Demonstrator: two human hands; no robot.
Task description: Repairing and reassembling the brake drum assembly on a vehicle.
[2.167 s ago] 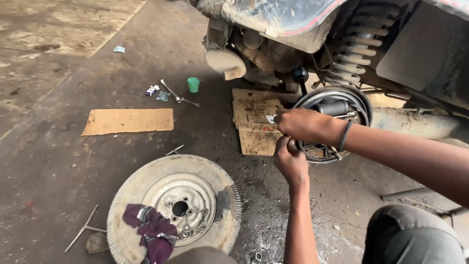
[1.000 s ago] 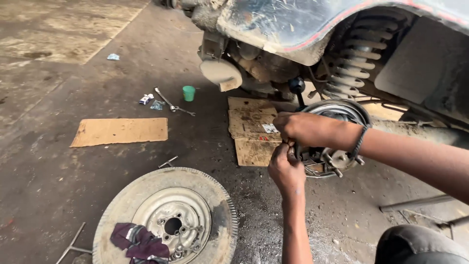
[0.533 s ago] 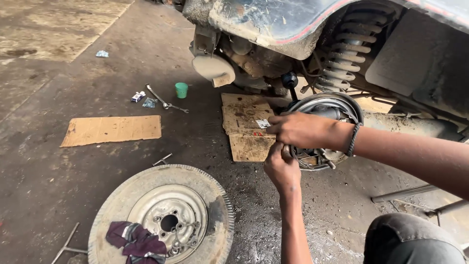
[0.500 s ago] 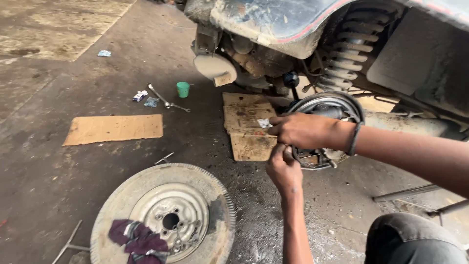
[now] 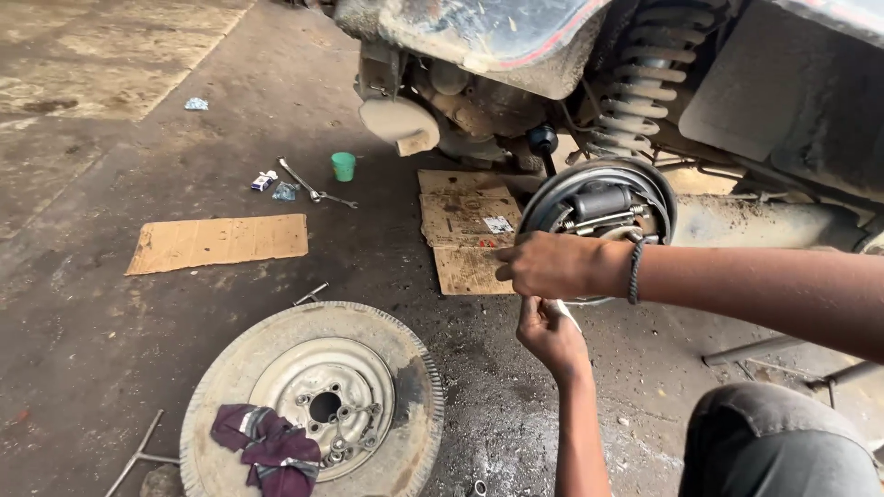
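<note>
Brake assembly (image 5: 603, 216), bared with the wheel off, sits at the end of the rear axle at about two o'clock in the view, under the vehicle's coil spring (image 5: 635, 83); it looks to be rigid steel, heavy and bolted fast, so it should not shift under a push; its springs and rods are thin, greasy and probably slippery, best taken at the backing-plate rim or at a rod end. Right hand (image 5: 548, 265) lies across the lower left of the plate, fingers curled down over something I cannot make out; a dark band circles that wrist. Left hand (image 5: 551, 331) comes up from below at six o'clock of the plate, pinching a slim pale piece (image 5: 565, 313), perhaps a small tool or pin, too small to tell; it would be light and easy to drop.

Outward: stained cardboard sheets (image 5: 465, 230) lie on the floor just at nine o'clock of the plate; a clean cardboard strip (image 5: 219, 243) lies well apart, further towards nine; a green cup (image 5: 343, 166), a spanner (image 5: 313, 189) and small packets sit at ten o'clock. The removed wheel (image 5: 318, 400) lies flat at seven o'clock with a purple rag (image 5: 267, 446) and loose nuts on its rim; the person's knee (image 5: 783, 446) crowds the five o'clock side, and the forearms themselves hide the plate's lower half.
</note>
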